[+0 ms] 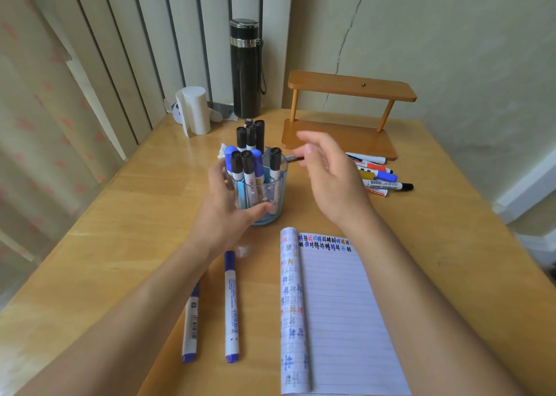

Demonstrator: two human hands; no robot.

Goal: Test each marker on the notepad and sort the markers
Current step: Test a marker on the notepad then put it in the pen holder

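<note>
one wide-angle view from the person's head, looking forward and down across the table (144, 215) toward the wall corner. both forearms enter from the bottom corners. the left hand (222, 212), curled round the cup (278, 194), sits mid-frame, with the blurred right hand (334, 179) just beside it. the notepad (340, 320) lies nearest, the flask (245, 73) and shelf (352, 88) farthest. straight lines bow toward the edges.

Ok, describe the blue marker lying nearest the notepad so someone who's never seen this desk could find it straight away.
Find the lined notepad at the near edge of the wooden table. Left of it lie two white markers with blue ends. Yours is the blue marker nearer the notepad, in full view; its neighbour is partly hidden under the left forearm.
</note>
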